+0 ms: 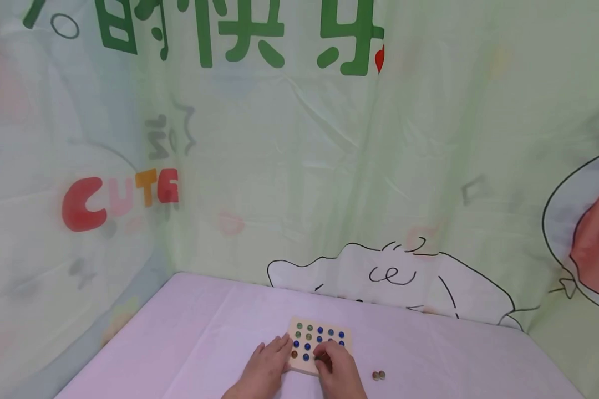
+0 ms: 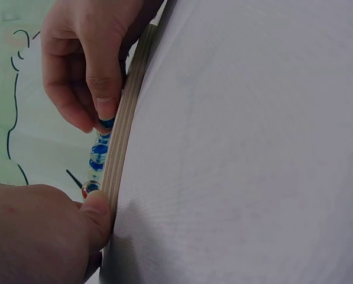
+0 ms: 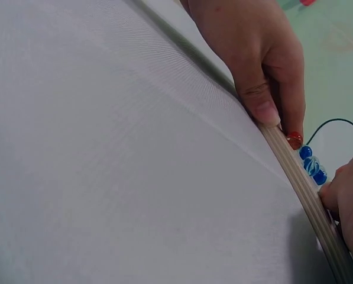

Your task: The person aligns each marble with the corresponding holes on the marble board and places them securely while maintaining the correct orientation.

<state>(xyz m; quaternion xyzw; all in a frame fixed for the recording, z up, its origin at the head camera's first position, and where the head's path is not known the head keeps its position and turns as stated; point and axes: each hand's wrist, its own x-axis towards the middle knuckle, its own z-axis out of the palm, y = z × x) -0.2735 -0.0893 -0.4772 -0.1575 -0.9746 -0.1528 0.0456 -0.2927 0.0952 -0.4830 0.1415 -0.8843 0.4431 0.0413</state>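
A pale wooden board (image 1: 303, 366) lies on the table, with rows of green and blue glass marbles set in it and an amber marble (image 1: 294, 354) at its near left corner. My left hand (image 1: 263, 367) rests along the board's left side with fairly straight fingers; its thumb (image 2: 97, 207) touches the near edge. Over the near rows, my right hand (image 1: 340, 370) pinches a dark blue-green marble (image 2: 107, 123) between thumb and finger, at the board's surface. The right hand hides the marbles under it.
Two brownish marbles (image 1: 375, 376) lie together on the pink-white tablecloth (image 1: 429, 354), right of the board. Behind and to the left hang printed cloth walls (image 1: 279, 166) with green characters and a cartoon outline.
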